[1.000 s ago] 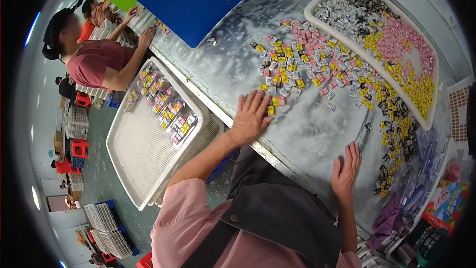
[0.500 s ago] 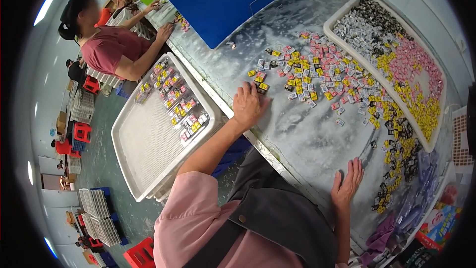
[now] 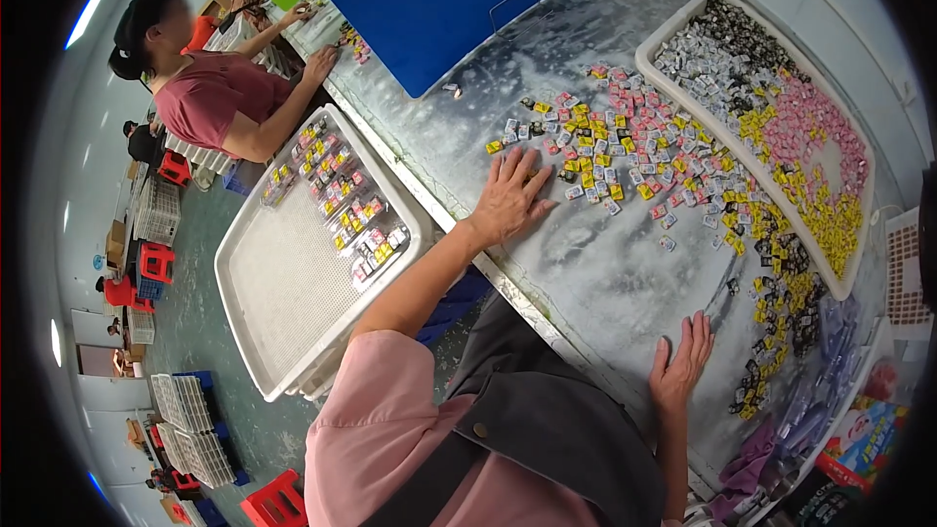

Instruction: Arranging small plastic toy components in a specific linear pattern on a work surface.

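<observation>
My left hand (image 3: 512,197) lies flat and spread on the grey worktable (image 3: 595,283), its fingertips at the near edge of a scatter of small wrapped pieces (image 3: 634,151) in yellow, pink, white and black. My right hand (image 3: 681,363) rests palm down with fingers apart on bare tabletop near the front edge, holding nothing. A narrow trail of yellow and black pieces (image 3: 776,303) runs down the table just right of it.
A white tray (image 3: 839,234) of sorted silver, pink and yellow pieces sits at the far right. Another white tray (image 3: 283,303) with a few pieces stands left of the table. A blue board (image 3: 439,0) stands behind. Another person (image 3: 210,98) works at the left.
The view has shifted. My left hand has slid slightly away from me along the edge of the scattered pieces. My right hand stays flat on the table.
</observation>
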The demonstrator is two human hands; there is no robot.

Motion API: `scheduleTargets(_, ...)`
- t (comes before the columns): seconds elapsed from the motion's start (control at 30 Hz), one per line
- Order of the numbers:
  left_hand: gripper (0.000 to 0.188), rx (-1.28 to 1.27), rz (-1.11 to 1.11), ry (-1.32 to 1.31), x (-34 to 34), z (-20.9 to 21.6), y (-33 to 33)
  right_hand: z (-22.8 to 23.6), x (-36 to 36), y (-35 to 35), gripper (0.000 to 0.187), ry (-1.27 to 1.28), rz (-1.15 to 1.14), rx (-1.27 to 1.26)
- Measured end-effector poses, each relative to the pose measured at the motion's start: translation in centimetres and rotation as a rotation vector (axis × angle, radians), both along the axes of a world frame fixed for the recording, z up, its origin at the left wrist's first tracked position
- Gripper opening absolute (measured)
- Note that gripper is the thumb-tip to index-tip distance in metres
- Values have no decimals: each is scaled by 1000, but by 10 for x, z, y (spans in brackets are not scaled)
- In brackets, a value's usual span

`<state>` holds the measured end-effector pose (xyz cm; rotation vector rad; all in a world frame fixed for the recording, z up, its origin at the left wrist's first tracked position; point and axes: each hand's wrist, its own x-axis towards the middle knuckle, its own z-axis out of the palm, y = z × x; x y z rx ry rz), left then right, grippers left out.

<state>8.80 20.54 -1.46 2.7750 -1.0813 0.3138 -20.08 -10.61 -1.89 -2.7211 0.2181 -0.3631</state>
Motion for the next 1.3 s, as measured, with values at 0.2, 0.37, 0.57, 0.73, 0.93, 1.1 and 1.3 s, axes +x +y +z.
scheduleTargets(0.2, 61, -101, 222, 59, -30, -10, 8, 0, 2, 1, 50, 8, -4, -27)
scheduleTargets(0.37, 61, -114, 375, -53, -7, -11, 25, 2, 4, 2, 49, -1, 0, -35)
scheduleTargets(0.57, 82, -275, 570, 152, 51, -3, -18, 2, 1, 4, 50, 1, -13, -50)
scheduleTargets(0.73, 77, -234, 741, 65, 92, -27, -67, 1, -1, 4, 51, -1, -52, -55)
scheduleTargets(0.93, 65, -153, 586, 120, 105, -21, -96, 7, 7, 5, 46, -62, -45, 22)
scheduleTargets(1.1, 72, -151, 524, 117, 60, -17, -154, 12, 9, 6, 46, -69, -52, 40)
scheduleTargets(1.3, 73, -369, 434, 209, 11, -20, -205, 9, 5, 8, 46, -86, -57, 6)
